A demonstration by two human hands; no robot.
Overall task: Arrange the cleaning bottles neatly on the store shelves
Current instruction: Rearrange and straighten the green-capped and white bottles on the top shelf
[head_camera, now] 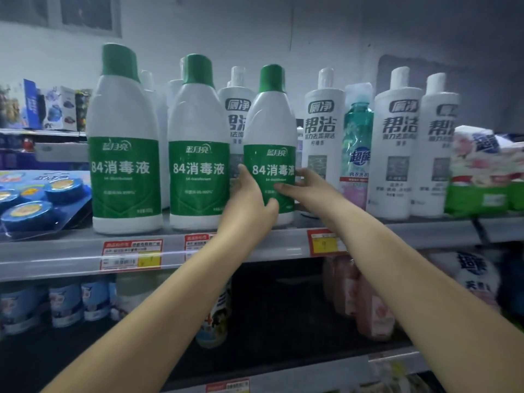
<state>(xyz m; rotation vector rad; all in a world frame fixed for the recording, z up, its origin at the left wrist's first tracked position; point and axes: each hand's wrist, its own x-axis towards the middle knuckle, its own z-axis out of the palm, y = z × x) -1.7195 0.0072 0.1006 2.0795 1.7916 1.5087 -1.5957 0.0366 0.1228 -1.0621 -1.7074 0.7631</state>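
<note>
Holding: the left hand (249, 201) curls round the left side of the third green-capped bottle (270, 143), thumb across the lower label; the right hand (304, 184) has bent fingers touching its right side, so both clasp it low down.
Bottle's place: upright on the upper shelf (71, 252), at about 12 o'clock from the hands, set slightly back from the two matching bottles; whether its base rests fully on the shelf I cannot tell.
Neighbours: the second green-capped bottle (198, 143) just at its 9 o'clock, the first (124, 143) further that way; a white toilet-cleaner bottle (323, 131) near at 3 o'clock, another behind.
Handling: stiff plastic, probably full and fairly heavy, with a glossy label that may slide in the palm; tall and narrow-topped, so likely to tip if pushed high.
Where to hold: low on the wide body, both sides, as now, not by the cap.
Next move calls for: sliding it forward level with its neighbours, label facing out.
</note>
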